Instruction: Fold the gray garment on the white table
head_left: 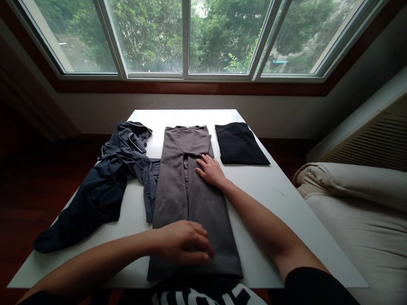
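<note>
A grey-brown garment point(172, 187), its sides folded inward into a long strip, lies lengthwise on the white table point(266, 200). My right hand point(210, 170) rests flat on its right half, near the upper end, fingers stretched out. Over the lower end of the same garment is my left hand point(184, 242), fingers loosely bent and apart, holding nothing; whether it touches the cloth I cannot tell. Between the two folded sides runs a narrow dark gap.
Crumpled dark blue clothing point(97, 205) with white piping lies along the table's left side, partly hanging over the edge. A folded black garment point(241, 143) sits at the back right. A beige sofa point(361, 207) stands to the right, a window point(188, 34) behind.
</note>
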`<state>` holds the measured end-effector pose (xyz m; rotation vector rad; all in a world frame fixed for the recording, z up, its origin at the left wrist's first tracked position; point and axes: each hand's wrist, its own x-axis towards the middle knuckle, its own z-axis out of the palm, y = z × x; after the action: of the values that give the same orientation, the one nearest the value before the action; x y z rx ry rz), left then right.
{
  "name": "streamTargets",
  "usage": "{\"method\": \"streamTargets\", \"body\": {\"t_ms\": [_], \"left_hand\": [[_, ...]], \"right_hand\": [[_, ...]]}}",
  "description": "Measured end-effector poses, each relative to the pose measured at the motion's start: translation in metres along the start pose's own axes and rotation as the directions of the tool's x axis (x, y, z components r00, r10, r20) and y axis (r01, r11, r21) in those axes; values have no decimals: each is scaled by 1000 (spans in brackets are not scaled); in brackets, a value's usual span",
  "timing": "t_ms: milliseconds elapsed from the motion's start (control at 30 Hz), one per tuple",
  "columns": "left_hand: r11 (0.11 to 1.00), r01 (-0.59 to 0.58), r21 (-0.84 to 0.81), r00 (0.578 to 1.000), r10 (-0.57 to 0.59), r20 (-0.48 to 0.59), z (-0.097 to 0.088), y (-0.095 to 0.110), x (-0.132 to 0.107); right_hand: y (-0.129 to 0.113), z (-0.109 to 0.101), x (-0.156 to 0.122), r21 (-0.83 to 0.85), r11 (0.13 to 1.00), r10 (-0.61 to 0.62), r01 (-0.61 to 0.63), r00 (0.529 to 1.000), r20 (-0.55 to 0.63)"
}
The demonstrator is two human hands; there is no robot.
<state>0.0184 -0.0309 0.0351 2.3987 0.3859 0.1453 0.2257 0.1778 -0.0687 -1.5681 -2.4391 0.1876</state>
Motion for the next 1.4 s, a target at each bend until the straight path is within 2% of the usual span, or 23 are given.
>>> {"method": "streamTargets", "body": {"t_ms": [67, 100, 200, 300, 433, 567, 600, 667, 767, 833, 900, 1067, 1133, 1267, 1333, 1400], "left_hand": [[989, 102, 107, 988, -89, -124, 7, 0, 3], [980, 115, 159, 986, -93, -140, 12, 0, 3], [965, 1, 263, 998, 17, -65, 30, -4, 5], [940, -41, 338, 995, 68, -67, 44, -5, 8], [921, -40, 387, 987, 96, -127, 44, -6, 14], [920, 62, 387, 970, 37, -242, 37, -10, 19], [924, 55, 379, 975, 32, -220, 36, -11, 19], [932, -21, 362, 993, 62, -100, 35, -12, 20], [938, -128, 322, 992, 118, 49, 35, -11, 19], [938, -153, 311, 988, 143, 54, 35, -8, 19], [931, -145, 336, 989, 149, 15, 38, -7, 20], [907, 9, 422, 987, 59, -149, 44, -11, 24], [925, 2, 379, 995, 37, -96, 41, -11, 23], [962, -136, 238, 987, 111, 117, 28, -6, 17], [968, -185, 172, 976, 161, 144, 25, -4, 15], [967, -215, 134, 973, 201, 111, 26, -4, 15]], "right_hand": [[0, 0, 0, -2, 1000, -1, 1, 1000, -2], [0, 0, 0, -3, 1000, -1, 1, 1000, -3], [0, 0, 0, -1, 1000, 1, -1, 1000, -1], [0, -1, -1, 1, 1000, -3, 3, 1000, -3], [-1, 1, 0, 1, 1000, -8, 8, 1000, -11], [0, 2, 1, 0, 1000, -4, 4, 1000, -13], [0, 2, 1, -1, 1000, -3, 3, 1000, -16], [0, 2, 0, -4, 1000, -5, 5, 1000, -19], [0, 1, 0, -10, 1000, -10, 9, 1000, -17], [0, 0, 0, -13, 1000, -9, 9, 1000, -17], [0, 0, 0, -12, 1000, -8, 8, 1000, -17], [0, 0, 0, -7, 1000, -10, 10, 1000, -17], [-1, -1, 0, -4, 1000, -9, 9, 1000, -18], [-2, -3, -2, -2, 1000, -1, 1, 1000, -20], [-2, -4, -2, -4, 1000, -2, 2, 1000, -23], [-2, -4, -3, -6, 1000, -4, 4, 1000, -24]]}}
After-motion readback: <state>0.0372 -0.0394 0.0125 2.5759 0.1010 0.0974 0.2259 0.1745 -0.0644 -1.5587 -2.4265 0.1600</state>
